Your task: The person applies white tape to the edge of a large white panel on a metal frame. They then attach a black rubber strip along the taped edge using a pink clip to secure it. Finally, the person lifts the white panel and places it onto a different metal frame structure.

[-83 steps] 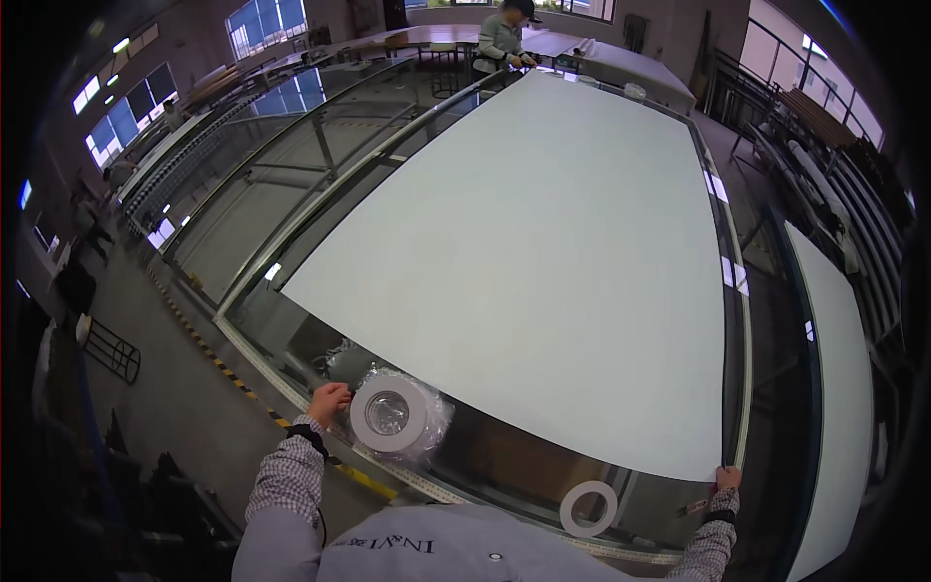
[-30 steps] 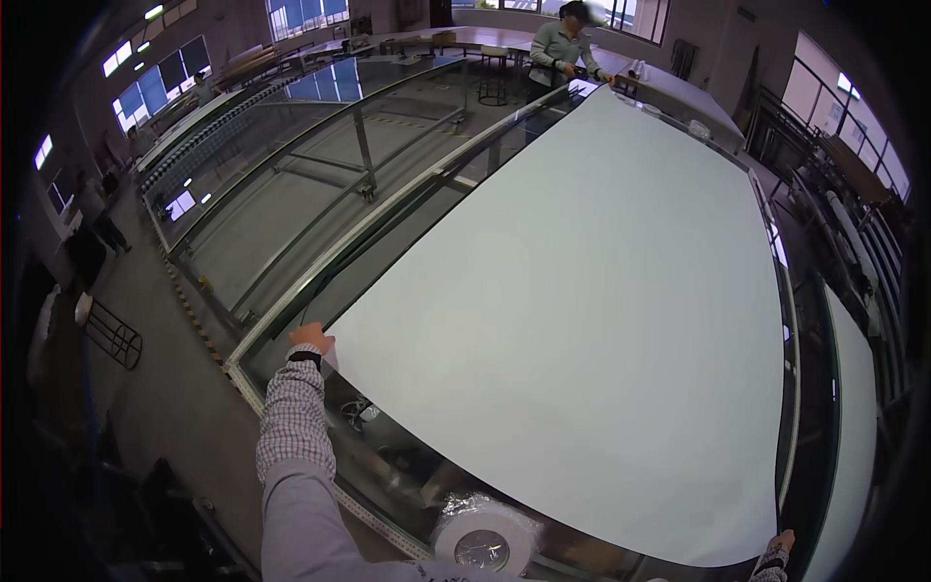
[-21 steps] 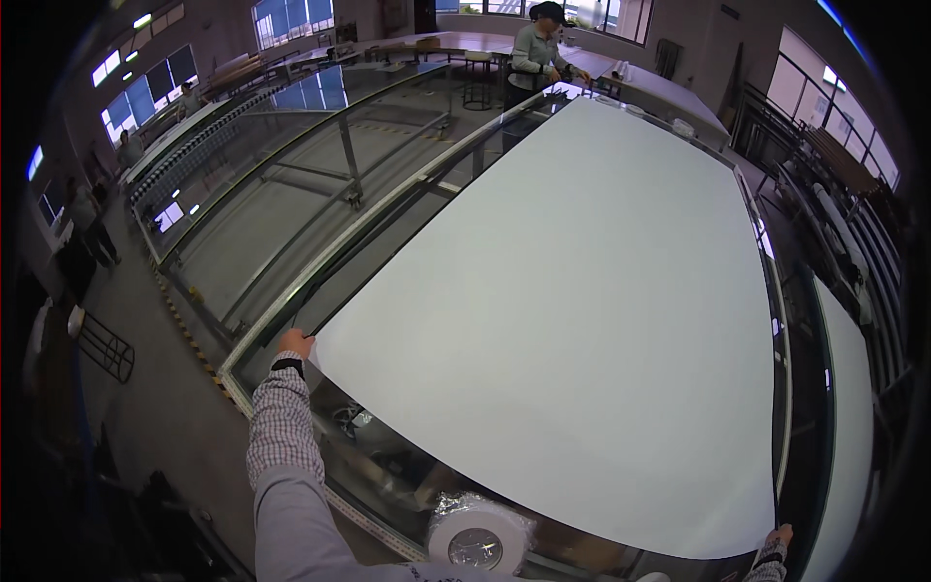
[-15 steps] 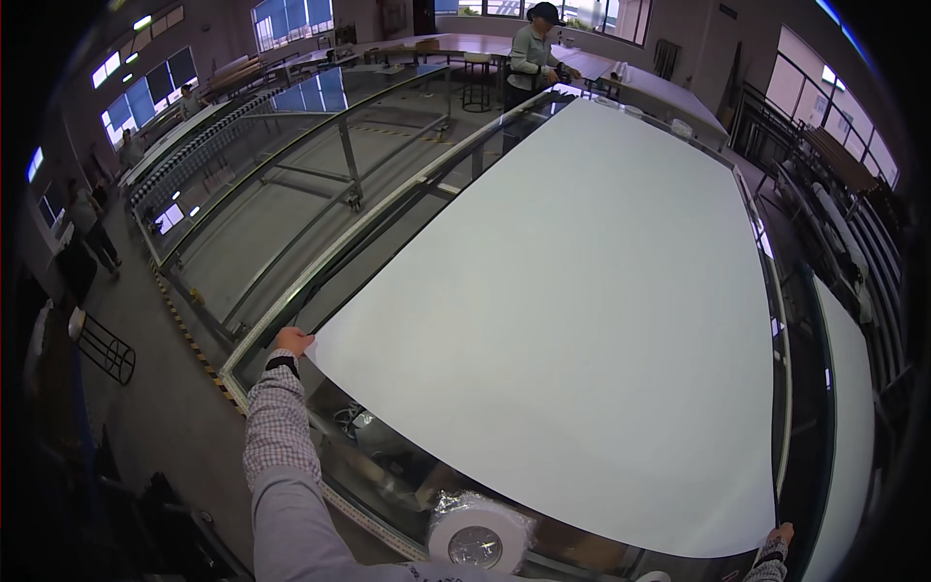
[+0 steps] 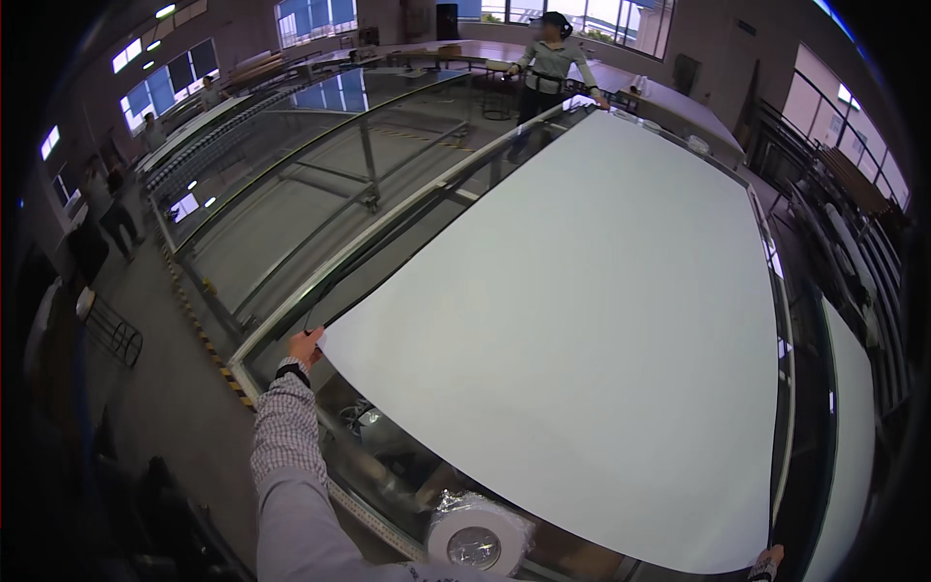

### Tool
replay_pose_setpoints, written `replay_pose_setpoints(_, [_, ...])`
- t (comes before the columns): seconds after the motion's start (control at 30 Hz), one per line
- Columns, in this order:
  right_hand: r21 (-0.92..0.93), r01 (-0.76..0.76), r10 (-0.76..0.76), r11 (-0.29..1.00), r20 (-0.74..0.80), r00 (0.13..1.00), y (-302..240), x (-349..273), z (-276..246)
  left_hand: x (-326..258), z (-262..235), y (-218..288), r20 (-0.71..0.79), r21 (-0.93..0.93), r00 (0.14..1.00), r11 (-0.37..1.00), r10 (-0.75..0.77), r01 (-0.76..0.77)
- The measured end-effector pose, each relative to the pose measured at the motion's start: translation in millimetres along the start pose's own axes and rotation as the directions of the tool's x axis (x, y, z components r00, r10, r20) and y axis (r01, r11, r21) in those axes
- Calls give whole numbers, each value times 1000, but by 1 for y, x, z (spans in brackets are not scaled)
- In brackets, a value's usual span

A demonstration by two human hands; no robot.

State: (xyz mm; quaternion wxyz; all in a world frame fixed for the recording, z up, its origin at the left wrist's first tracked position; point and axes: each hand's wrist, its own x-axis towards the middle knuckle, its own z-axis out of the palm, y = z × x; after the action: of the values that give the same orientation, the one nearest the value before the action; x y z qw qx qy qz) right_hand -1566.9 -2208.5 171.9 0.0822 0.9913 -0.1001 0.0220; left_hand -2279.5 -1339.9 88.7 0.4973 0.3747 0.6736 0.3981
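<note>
A large white sheet (image 5: pixel 582 320) stretches away from me over a glass-topped frame table (image 5: pixel 388 485). My left hand (image 5: pixel 306 345) is closed on its near left corner. At the near right corner, low in the view, my right hand (image 5: pixel 769 561) pinches the sheet too; part of that hand is cut off by the arm and the picture's edge. Between my hands the sheet's near edge sags in a curve. Across the table a co-worker (image 5: pixel 553 68) in a dark cap has one hand at the sheet's far edge and the other arm out to the side.
A plastic-wrapped white roll (image 5: pixel 477 545) lies close in front of me. Another glass-topped metal frame table (image 5: pixel 373 165) stands at the left, with striped floor tape (image 5: pixel 199 325) beside it. Racks of long profiles (image 5: pixel 853 262) line the right side. Other people (image 5: pixel 112 209) are at far left.
The co-worker has straightened up and spread their arms, one hand staying near the far edge. My hands still hold the near corners. The whole view has shifted slightly.
</note>
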Motion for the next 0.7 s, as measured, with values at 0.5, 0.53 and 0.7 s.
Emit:
replay_pose_setpoints(0.5, [-369,250,-205,895,157,966,-23,-16,-2,5,5,11,31,183,989,972,143,-146])
replay_pose_setpoints(0.53, [-406,281,-229,870,173,958,-27,-15,0,9,-2,9,46,185,989,972,137,-143])
replay_pose_setpoints(0.7, [-650,463,-355,603,301,885,-31,-9,13,17,-4,-2,20,209,974,952,225,-225])
